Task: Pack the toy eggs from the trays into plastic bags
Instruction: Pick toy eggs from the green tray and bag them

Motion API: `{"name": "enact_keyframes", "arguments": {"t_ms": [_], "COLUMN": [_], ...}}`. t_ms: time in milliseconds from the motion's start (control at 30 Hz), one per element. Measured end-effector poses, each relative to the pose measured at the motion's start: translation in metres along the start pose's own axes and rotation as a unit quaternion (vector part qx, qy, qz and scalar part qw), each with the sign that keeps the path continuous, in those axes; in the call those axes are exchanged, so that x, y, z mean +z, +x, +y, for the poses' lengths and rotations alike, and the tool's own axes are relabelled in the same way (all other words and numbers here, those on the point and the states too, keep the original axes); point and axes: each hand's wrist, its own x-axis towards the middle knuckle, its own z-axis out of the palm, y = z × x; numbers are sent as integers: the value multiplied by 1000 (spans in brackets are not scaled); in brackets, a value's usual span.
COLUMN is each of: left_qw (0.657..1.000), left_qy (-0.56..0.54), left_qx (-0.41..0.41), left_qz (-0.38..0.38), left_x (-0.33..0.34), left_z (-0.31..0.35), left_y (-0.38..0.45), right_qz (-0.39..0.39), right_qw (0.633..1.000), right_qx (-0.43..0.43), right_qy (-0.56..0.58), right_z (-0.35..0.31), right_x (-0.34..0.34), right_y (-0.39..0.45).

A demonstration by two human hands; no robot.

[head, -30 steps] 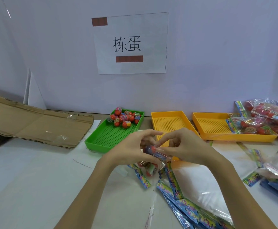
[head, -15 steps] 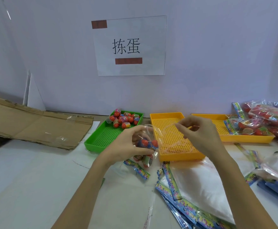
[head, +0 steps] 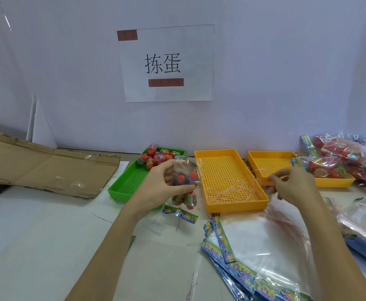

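Low in the frame lie spare bags (head: 253, 253). At centre my left hand (head: 162, 187) grasps a filled bag (head: 185, 187), hanging upright; my right hand (head: 290, 185) pinches a thin strip. Remaining eggs (head: 156, 158) sit in the green tray (head: 121, 190) beyond, nearer my left.

Loose red toy eggs (head: 156, 158) are heaped at the far end of the green tray (head: 128, 186), centre frame. More eggs are seen inside a clear plastic bag (head: 186, 185), just right of it.
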Motion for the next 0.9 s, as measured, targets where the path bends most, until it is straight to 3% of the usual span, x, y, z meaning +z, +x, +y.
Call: {"name": "enact_keyframes", "arguments": {"t_ms": [67,167,233,300,400,533,667,900], "left_qw": [1000,999,998,997,995,995,991,964], "left_qy": [-9,-25,-32,-39,-44,-39,-126,-238], "left_qx": [4,17,30,46,69,71,16,-22], "left_qz": [5,22,39,54,59,57,34,118], "left_x": [1,3,6,11,18,24,20,14], "left_z": [1,2,3,5,6,6,11,9], "left_y": [0,0,0,0,-1,-2,-3,-1], "right_qz": [64,99,12,-91,-136,-74,-52,-104], "right_qw": [997,968,942,925,909,898,883,864], "right_qx": [-26,-109,-140,-151,-127,-85,-35,-33], "right_qy": [27,202,306,335,374,426,466,492], "right_z": [-9,-41,-66,-84,-98,-99,-98,-101], "right_x": [-4,-3,6,24,48,60,60,54], "right_y": [-2,-17,-31,-45,-60,-64,-62,-63]}}
